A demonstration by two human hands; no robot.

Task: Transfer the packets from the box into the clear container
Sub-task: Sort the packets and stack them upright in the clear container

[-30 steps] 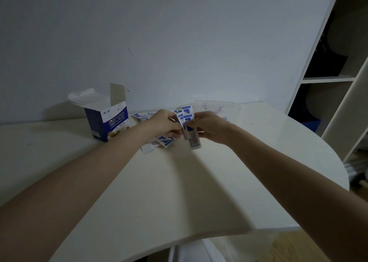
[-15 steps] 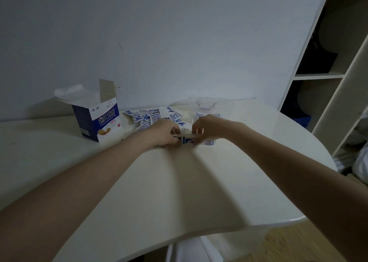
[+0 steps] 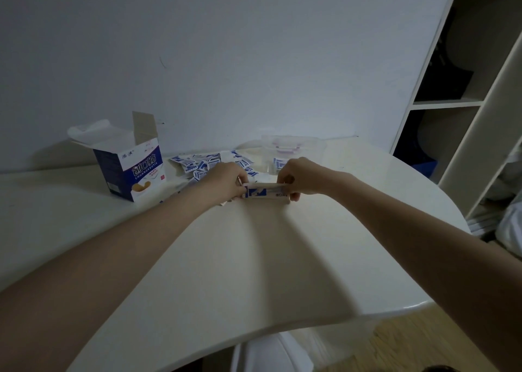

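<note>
An open blue and white box [image 3: 132, 171] stands at the back left of the white table [image 3: 197, 258]. Several blue and white packets [image 3: 197, 163] lie scattered between the box and a clear container [image 3: 293, 151] near the wall. A packet shows inside the container. Both my hands hold a stack of packets [image 3: 265, 192] edge-down on the table. My left hand [image 3: 226, 180] grips its left end and my right hand [image 3: 299, 176] grips its right end.
A tall white shelf unit [image 3: 466, 103] stands to the right of the table, with dark items inside. The table's rounded front edge curves close to me, with wooden floor [image 3: 409, 343] below on the right.
The stack was held upright above the table a second ago. Both hands have turned it level and brought it down so that it stands on its long edge on the table.
</note>
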